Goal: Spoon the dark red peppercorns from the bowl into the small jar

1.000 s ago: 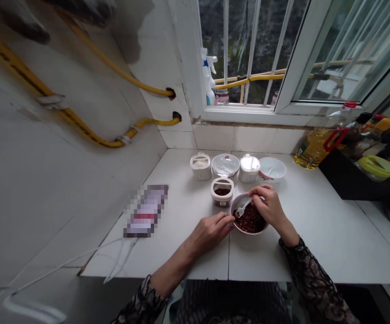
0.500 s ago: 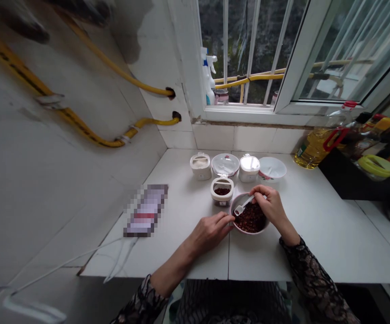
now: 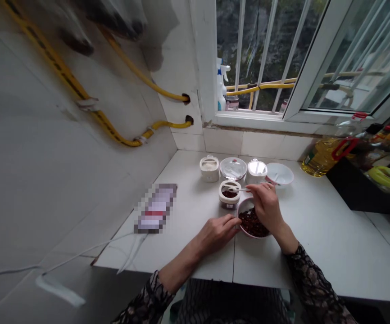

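My right hand (image 3: 265, 204) pinches the handle of a small white spoon (image 3: 242, 189). The spoon's head is at the opening of a squarish jar (image 3: 229, 204) with a cream rim and dark red contents. Below that hand stands a bowl (image 3: 245, 231) with a pink rim, holding dark red dried flakes (image 3: 254, 223), perhaps crushed chilli. With its fingers together, my left hand (image 3: 218, 232) grips the bowl's left edge. The right hand covers part of the bowl's far right side.
Behind the jar stand a white lidded jar (image 3: 209, 169), a clear-covered bowl (image 3: 233, 168), another lidded jar (image 3: 257, 170) and a white bowl (image 3: 280, 173). An oil bottle (image 3: 319, 155) and a dark rack (image 3: 346, 182) are at right. A blurred-out phone-like object (image 3: 156, 209) with a cable lies left.
The right hand has carried the spoon from inside the bowl up and left to the jar's opening. My left hand stays at the bowl's edge. The camera view has shifted slightly.
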A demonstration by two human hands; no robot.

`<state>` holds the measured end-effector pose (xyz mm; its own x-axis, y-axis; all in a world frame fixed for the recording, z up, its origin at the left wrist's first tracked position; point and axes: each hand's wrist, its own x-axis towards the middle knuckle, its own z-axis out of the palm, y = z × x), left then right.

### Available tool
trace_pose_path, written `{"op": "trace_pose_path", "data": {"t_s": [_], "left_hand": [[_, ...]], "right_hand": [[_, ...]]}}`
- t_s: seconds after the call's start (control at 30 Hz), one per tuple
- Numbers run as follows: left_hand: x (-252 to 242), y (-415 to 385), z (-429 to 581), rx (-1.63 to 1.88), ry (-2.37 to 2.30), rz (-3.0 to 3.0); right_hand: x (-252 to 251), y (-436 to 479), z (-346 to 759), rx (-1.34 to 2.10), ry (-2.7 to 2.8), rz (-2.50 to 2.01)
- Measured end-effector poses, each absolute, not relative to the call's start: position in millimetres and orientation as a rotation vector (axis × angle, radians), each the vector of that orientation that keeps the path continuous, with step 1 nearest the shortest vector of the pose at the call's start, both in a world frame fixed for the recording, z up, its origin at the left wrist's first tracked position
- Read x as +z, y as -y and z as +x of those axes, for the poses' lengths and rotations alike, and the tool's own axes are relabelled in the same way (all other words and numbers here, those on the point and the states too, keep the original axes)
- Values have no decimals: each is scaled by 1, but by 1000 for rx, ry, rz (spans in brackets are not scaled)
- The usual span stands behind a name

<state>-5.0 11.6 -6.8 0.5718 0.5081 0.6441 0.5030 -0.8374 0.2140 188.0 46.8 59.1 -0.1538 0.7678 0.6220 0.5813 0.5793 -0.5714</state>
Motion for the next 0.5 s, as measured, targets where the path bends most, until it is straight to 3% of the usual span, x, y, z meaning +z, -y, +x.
{"op": "trace_pose_path", "data": {"t_s": [0.1, 0.3, 0.5], "left_hand": [[-7, -12, -5, 1116, -912, 2785], [-7, -12, -6, 1119, -884, 2780], [-5, -12, -7, 1128, -857, 2759]], "right_hand": [[60, -44, 190, 137, 1971, -1036], [60, -43, 215, 108, 1705, -1225], [51, -48, 222, 14, 1992, -1242]]}}
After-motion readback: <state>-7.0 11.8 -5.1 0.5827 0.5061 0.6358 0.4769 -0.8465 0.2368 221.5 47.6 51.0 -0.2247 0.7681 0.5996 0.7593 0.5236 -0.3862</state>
